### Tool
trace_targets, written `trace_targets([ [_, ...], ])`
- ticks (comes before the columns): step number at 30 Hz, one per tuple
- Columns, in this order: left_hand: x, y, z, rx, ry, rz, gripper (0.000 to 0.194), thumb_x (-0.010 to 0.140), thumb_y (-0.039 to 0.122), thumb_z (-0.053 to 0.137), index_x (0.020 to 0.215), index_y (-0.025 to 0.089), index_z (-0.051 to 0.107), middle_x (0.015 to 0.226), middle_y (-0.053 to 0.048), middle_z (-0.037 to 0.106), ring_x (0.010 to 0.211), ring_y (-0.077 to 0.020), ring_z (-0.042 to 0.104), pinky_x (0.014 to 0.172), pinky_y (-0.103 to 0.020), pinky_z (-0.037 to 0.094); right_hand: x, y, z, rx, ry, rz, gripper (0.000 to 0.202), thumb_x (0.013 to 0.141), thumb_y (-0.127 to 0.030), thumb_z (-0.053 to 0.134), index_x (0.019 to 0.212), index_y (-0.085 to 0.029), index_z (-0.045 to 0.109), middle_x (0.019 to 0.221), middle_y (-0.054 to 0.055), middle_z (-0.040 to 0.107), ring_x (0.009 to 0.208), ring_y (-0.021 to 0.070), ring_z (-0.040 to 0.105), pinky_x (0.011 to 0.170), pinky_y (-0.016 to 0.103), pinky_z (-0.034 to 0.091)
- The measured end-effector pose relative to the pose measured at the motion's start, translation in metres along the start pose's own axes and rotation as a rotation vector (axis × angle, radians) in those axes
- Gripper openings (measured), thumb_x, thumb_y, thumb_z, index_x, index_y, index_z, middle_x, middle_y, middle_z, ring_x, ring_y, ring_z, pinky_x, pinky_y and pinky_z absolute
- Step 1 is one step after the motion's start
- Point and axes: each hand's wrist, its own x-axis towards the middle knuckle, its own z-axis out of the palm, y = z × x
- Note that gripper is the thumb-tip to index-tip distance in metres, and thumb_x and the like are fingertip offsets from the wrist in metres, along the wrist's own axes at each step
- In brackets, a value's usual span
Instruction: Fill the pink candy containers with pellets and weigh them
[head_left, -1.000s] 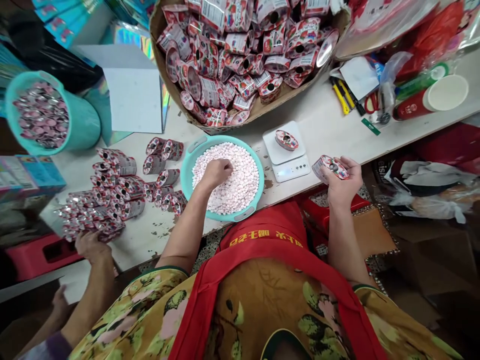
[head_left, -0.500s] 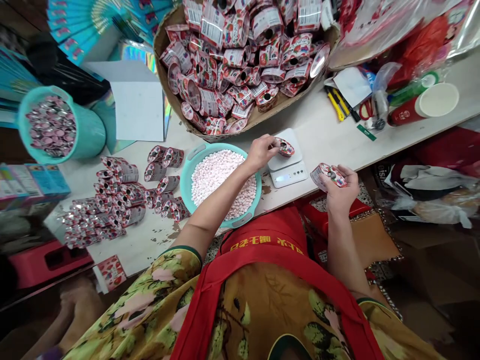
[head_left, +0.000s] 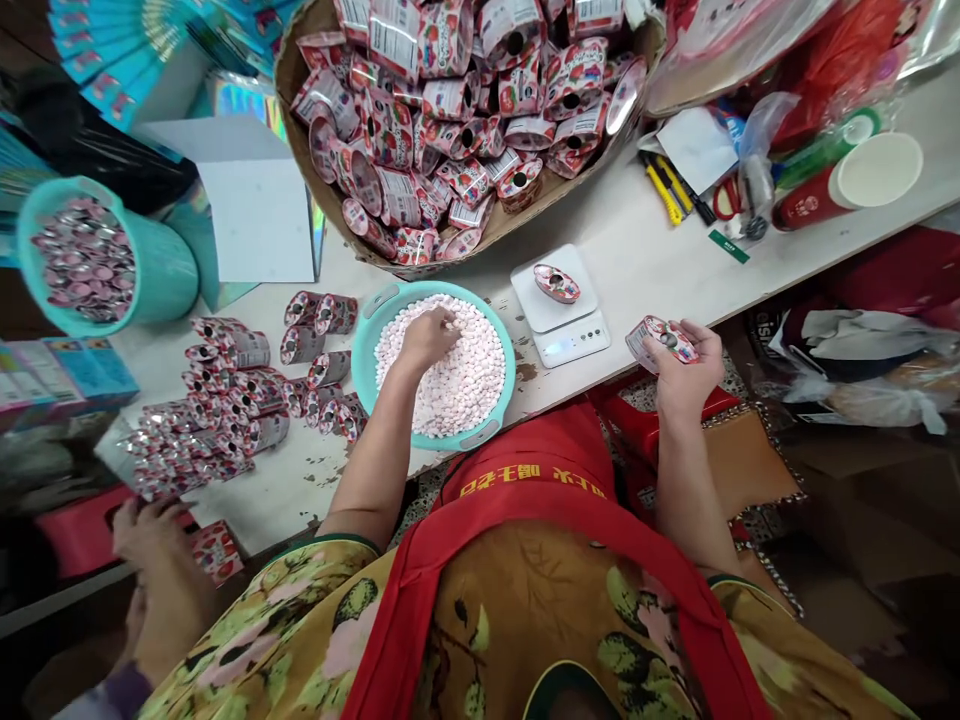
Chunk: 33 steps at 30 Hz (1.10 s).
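My left hand (head_left: 430, 338) is in the teal basin (head_left: 360, 370), its fingers closed at the surface of the small pale pink candies (head_left: 469, 385); a few seem pinched at the fingertips. My right hand (head_left: 688, 368) holds a red and white printed packet (head_left: 651, 342) with a dark round hole, beyond the table's front edge. Between my hands, one similar packet (head_left: 557, 284) lies on the plate of a white digital scale (head_left: 574, 342), touched by neither hand.
A cardboard box (head_left: 330, 215) full of packets stands at the back. Filled-looking packets (head_left: 247, 395) cluster at the left, near a teal bucket (head_left: 172, 265). Cutters (head_left: 664, 190) and a red cup (head_left: 814, 205) lie at the right. Another person's hands (head_left: 154, 545) are at lower left.
My left hand has left the packet on the scale and moved left into the candies. My right hand still holds its packet. The other person's hands have moved up toward the table.
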Motion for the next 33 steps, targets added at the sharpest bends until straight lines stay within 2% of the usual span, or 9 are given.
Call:
trace_targets([
  [4,-0.008,-0.017,0.011,-0.046,0.021,-0.002,0.009,0.075,0.024,0.064,0.081,0.020,0.068,0.075,-0.005,0.068,0.075,-0.0224,0.059,0.071,-0.031,0.038,-0.002,-0.005,0.011,-0.016,-0.042,-0.021,0.063,0.057,-0.038,0.089,0.109,-0.020,0.060,0.107,0.006,0.069,0.104,0.0248,0.069,0.101,0.053,0.056],
  [8,-0.013,-0.032,0.005,-0.207,0.101,-0.069,0.024,0.073,0.024,0.065,0.096,0.021,0.071,0.070,-0.001,0.065,0.068,-0.0182,0.056,0.070,-0.029,0.039,-0.005,-0.004,0.016,-0.008,-0.070,-0.030,0.063,0.055,-0.038,0.090,0.108,-0.020,0.061,0.107,0.006,0.069,0.104,0.0251,0.069,0.102,0.053,0.056],
  [11,-0.016,-0.032,-0.002,-0.489,0.099,-0.121,0.018,0.068,0.026,0.069,0.085,0.018,0.068,0.068,0.000,0.061,0.060,-0.0135,0.053,0.065,-0.028,0.041,-0.006,-0.001,0.015,-0.006,-0.071,-0.027,0.064,0.055,-0.036,0.091,0.109,-0.018,0.062,0.106,0.006,0.070,0.102,0.0252,0.070,0.102,0.053,0.056],
  [13,-0.014,-0.017,-0.004,-0.721,0.063,-0.097,0.021,0.066,0.029,0.072,0.082,0.016,0.067,0.071,-0.001,0.063,0.060,-0.0121,0.054,0.063,-0.027,0.044,-0.006,0.000,0.015,-0.008,-0.063,-0.016,0.064,0.054,-0.036,0.091,0.109,-0.018,0.063,0.105,0.005,0.071,0.100,0.0253,0.070,0.101,0.053,0.056],
  [15,-0.006,0.014,-0.002,-0.811,-0.014,-0.015,0.024,0.066,0.030,0.075,0.084,0.014,0.070,0.074,-0.003,0.065,0.062,-0.0125,0.056,0.063,-0.028,0.046,-0.006,-0.001,0.015,-0.009,-0.053,0.001,0.064,0.054,-0.036,0.092,0.108,-0.018,0.063,0.106,0.006,0.071,0.100,0.0257,0.071,0.100,0.054,0.056],
  [20,0.038,0.109,0.019,-0.472,-0.147,0.316,0.020,0.072,0.016,0.066,0.089,0.014,0.076,0.082,-0.004,0.070,0.070,-0.0140,0.059,0.069,-0.028,0.046,-0.004,-0.006,0.012,0.016,-0.035,0.047,0.065,0.054,-0.036,0.092,0.109,-0.017,0.064,0.106,0.006,0.071,0.099,0.0252,0.071,0.100,0.054,0.056],
  [23,0.063,0.144,0.036,-0.239,-0.122,0.456,0.025,0.073,0.010,0.062,0.092,0.015,0.077,0.090,-0.005,0.072,0.080,-0.0165,0.060,0.078,-0.029,0.046,-0.002,-0.006,0.008,0.020,-0.030,0.055,0.064,0.055,-0.035,0.092,0.109,-0.017,0.064,0.105,0.006,0.072,0.099,0.0244,0.071,0.101,0.052,0.055],
  [27,0.078,0.157,0.050,-0.114,-0.088,0.480,0.032,0.071,0.008,0.063,0.098,0.016,0.077,0.097,-0.006,0.072,0.084,-0.0179,0.060,0.080,-0.031,0.045,0.000,-0.001,0.003,0.013,-0.025,0.072,0.062,0.057,-0.035,0.091,0.110,-0.018,0.064,0.107,0.006,0.072,0.100,0.0240,0.071,0.100,0.051,0.056],
  [33,0.082,0.153,0.055,-0.250,-0.057,0.417,0.016,0.070,0.016,0.068,0.084,0.015,0.075,0.085,-0.003,0.068,0.078,-0.0161,0.058,0.078,-0.030,0.045,0.001,0.001,0.003,0.001,-0.034,0.087,0.062,0.057,-0.035,0.091,0.110,-0.018,0.064,0.108,0.006,0.072,0.101,0.0238,0.071,0.099,0.049,0.056],
])
